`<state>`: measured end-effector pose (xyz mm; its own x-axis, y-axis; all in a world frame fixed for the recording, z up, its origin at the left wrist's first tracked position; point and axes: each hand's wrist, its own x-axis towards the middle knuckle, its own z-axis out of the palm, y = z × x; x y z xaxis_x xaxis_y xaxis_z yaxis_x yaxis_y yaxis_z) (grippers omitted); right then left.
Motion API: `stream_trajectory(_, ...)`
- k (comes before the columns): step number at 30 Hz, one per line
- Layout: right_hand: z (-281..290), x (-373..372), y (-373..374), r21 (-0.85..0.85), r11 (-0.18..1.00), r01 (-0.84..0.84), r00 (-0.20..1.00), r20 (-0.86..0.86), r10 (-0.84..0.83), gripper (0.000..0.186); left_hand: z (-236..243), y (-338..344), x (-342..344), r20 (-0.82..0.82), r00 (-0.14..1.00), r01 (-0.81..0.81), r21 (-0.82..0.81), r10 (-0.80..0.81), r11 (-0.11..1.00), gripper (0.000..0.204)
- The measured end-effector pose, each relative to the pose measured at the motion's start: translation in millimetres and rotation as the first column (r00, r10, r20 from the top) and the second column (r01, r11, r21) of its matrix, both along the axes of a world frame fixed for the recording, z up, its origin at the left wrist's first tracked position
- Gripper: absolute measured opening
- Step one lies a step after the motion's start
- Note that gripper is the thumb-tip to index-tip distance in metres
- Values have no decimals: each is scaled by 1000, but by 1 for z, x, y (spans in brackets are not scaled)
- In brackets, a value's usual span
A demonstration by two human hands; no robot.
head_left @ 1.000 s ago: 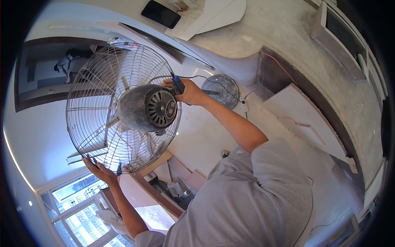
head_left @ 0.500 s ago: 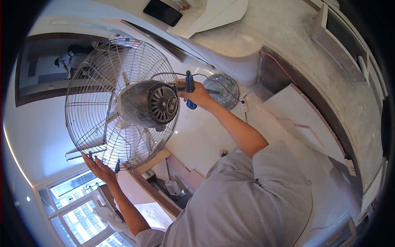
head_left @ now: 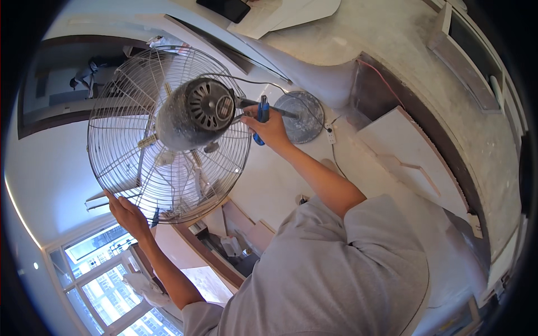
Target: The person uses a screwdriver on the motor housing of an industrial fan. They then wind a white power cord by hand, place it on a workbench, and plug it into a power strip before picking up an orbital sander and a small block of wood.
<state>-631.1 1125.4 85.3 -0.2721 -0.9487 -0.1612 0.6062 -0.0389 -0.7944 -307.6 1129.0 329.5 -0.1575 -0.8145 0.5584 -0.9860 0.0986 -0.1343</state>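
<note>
A large dusty pedestal fan stands in front of me, its wire guard (head_left: 112, 162) facing away and its dark motor housing (head_left: 188, 115) toward me. With fingertips at the guard's lower left rim, my left hand (head_left: 130, 217) grips the wires. My right hand (head_left: 271, 130) is closed on a blue utility knife (head_left: 263, 115), held upright beside the fan's pole behind the motor. Whether those fingers also touch the pole I cannot tell. The fan's round base (head_left: 300, 126) rests on the floor, and a black cord runs from the motor.
A power strip (head_left: 330, 136) lies near the base. To the right, a cut board (head_left: 412, 162) leans by a curved, dusty counter (head_left: 358, 33) bearing a black phone (head_left: 227, 8). Below the fan is an open wooden cabinet (head_left: 216, 255). Another person (head_left: 87, 78) is far off at left.
The fan head has tilted, its motor housing shifting up and turning. My left hand has moved slightly up and left with the guard. My right hand still holds the knife.
</note>
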Motion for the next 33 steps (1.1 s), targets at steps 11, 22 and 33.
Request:
stream_trajectory(11, 20, -13, -63, -8, 983, 183, 980, -72, -183, 18, 30, -18, -46, 143, 959, -263, 135, 244, 955, 47)
stream_trajectory(22, 27, 7, -80, -48, 982, 181, 982, -41, -183, 19, 31, -62, -12, 220, 945, -271, 113, 242, 956, 49)
stream_trajectory(33, 26, 24, -73, -43, 994, 101, 989, 110, -96, 22, 32, -61, -6, 259, 934, -289, 139, 247, 947, 50)
